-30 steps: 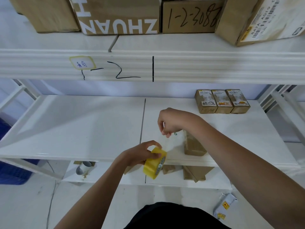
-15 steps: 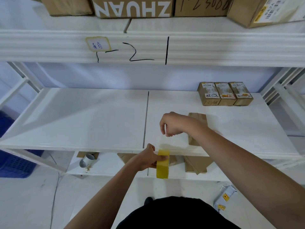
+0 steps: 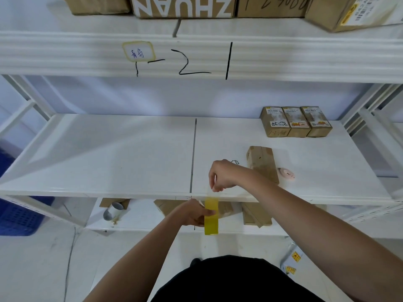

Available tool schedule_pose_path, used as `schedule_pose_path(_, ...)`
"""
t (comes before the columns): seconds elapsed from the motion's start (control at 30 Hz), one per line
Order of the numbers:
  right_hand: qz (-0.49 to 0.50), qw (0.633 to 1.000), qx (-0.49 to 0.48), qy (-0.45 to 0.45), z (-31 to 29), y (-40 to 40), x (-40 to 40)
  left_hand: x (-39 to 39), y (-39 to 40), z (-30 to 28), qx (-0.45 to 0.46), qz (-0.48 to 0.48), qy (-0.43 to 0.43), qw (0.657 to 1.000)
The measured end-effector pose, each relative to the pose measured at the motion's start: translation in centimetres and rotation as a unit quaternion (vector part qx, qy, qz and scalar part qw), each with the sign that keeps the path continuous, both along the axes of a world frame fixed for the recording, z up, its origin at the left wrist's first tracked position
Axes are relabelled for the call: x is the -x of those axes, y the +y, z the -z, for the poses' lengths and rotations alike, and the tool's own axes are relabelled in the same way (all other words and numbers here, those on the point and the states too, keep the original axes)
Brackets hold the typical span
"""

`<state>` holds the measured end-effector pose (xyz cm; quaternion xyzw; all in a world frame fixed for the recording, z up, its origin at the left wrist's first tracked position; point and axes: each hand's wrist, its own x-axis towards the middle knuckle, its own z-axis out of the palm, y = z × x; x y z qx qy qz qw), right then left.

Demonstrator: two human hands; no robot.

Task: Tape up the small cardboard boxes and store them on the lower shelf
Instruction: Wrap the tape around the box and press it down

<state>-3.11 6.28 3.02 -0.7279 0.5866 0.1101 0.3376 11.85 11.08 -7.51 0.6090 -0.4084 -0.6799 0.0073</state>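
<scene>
Since the earlier frame, my left hand (image 3: 192,213) had turned the yellow tape roll (image 3: 211,216) edge-on and lowered it below the shelf edge (image 3: 130,192) — fingers curled round it. My right hand (image 3: 224,175), above, pinched the pulled-out tape end (image 3: 210,190), strip taut between both. The small cardboard box (image 3: 262,163) lay flat on the shelf just behind my right wrist; 3 labelled boxes (image 3: 295,122) stood touching at the back right.

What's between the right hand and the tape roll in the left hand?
In the head view, a pulled-out strip of clear tape spans from the right hand down to the yellow tape roll that the left hand grips.
</scene>
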Motion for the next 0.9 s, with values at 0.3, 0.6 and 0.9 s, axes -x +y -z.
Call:
schedule_pose_path(0.3, 0.000, 0.999, 0.034, 0.010, 3.8, 0.3, -0.8, -0.9, -3.1, -2.6, 0.216, 0.084, -0.092, 0.968)
schedule_pose_path(0.6, 0.013, 0.998, 0.063, 0.000, 5.5, -0.5, -0.2, -0.1, -4.4, -1.7, 0.340, 0.100, -0.100, 0.930)
schedule_pose_path(0.9, 0.078, 0.993, 0.087, -0.031, 6.9, -0.6, 0.6, 0.2, -5.6, -0.9, 0.357, 0.062, -0.113, 0.925)
